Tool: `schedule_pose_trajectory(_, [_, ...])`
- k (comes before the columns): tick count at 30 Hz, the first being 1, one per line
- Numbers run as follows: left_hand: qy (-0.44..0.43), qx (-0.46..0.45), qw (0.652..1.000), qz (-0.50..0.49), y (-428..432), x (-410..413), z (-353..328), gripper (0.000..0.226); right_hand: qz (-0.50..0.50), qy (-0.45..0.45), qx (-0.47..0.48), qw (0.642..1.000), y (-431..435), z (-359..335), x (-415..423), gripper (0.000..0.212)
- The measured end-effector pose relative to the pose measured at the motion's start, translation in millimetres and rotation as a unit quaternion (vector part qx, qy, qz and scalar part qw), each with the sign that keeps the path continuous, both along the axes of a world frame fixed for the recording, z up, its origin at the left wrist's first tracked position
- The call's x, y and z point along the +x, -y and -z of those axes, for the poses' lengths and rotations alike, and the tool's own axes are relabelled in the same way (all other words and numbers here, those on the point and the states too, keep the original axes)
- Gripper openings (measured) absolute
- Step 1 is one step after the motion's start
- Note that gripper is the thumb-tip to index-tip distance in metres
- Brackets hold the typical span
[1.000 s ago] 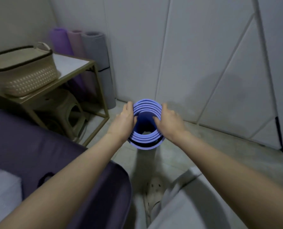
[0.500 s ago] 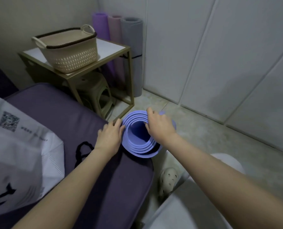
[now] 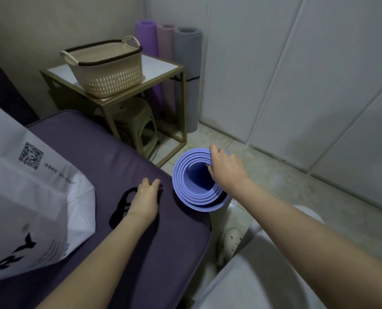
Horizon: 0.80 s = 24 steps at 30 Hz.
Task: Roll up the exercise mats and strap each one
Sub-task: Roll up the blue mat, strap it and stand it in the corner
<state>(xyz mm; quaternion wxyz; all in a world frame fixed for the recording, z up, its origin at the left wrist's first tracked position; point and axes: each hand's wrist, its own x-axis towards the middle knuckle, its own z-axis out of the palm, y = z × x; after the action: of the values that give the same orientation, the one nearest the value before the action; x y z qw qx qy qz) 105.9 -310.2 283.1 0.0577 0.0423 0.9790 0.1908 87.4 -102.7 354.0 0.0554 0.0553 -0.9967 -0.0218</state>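
Since half a second ago, the left hand [image 3: 145,197] has been taken off the side of the blue-violet rolled foam exercise mat [image 3: 181,186] and set down on the dark purple padded cushion [image 3: 85,148], and the view has been swung slightly leftward. A small room is seen, closed in by white panelled walls [image 3: 297,74] over a pale tiled floor [image 3: 274,175]. In the corner a gold-framed side table is placed, its white tabletop [image 3: 161,66] carrying a cream perforated plastic basket with a dark rim [image 3: 112,76]; a beige plastic stool [image 3: 138,121] is tucked beneath it. Behind it three rolled mats are stood upright against the wall: a purple one [image 3: 146,39], a pink one [image 3: 166,45] and a grey one [image 3: 188,52]. A white printed bag [image 3: 29,197] is laid on the cushion at the left. The left hand is released, fingers loosely stretched forward on the cushion, and part of a black looped strap [image 3: 122,205] is covered by it. The blue-violet mat is stood on end just beside the cushion's corner, its spiral top turned upward. Its upper rim is grasped by the right hand [image 3: 226,171], fingers curled over the layers into the hollow core. Both forearms are extended forward and bare, the right one reaching further out. A pale perforated clog [image 3: 229,244] is seen below the mat.
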Motion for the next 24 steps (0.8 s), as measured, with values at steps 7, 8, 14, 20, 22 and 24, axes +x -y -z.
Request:
schedule_pose_trajectory(7, [-0.111,0.13,0.981,0.092,-60,-29,-45,0.049,0.08,-0.025,-0.014,0.996,-52,-27,-9,0.025])
schedule_pose_trajectory(8, [-0.13,0.15,0.974,0.108,-71,-34,-53,0.049,0.096,-0.027,-0.013,0.995,-65,-31,-10,0.026])
schedule_pose_trajectory(14, [-0.19,0.224,0.94,0.172,-148,-58,-110,0.041,0.168,-0.048,-0.053,0.983,-136,-52,-2,0.024])
schedule_pose_trajectory(20, [-0.184,0.314,0.893,0.263,-213,-62,-151,0.03,0.248,-0.047,-0.087,0.964,-185,-70,19,0.029])
schedule_pose_trajectory(22, [-0.151,0.362,0.876,0.28,-235,-63,-161,0.034,0.283,-0.046,-0.089,0.954,-202,-78,28,0.032])
schedule_pose_trajectory(24, [-0.099,0.417,0.858,0.283,-258,-62,-172,0.037,0.321,-0.044,-0.092,0.942,-218,-88,38,0.034])
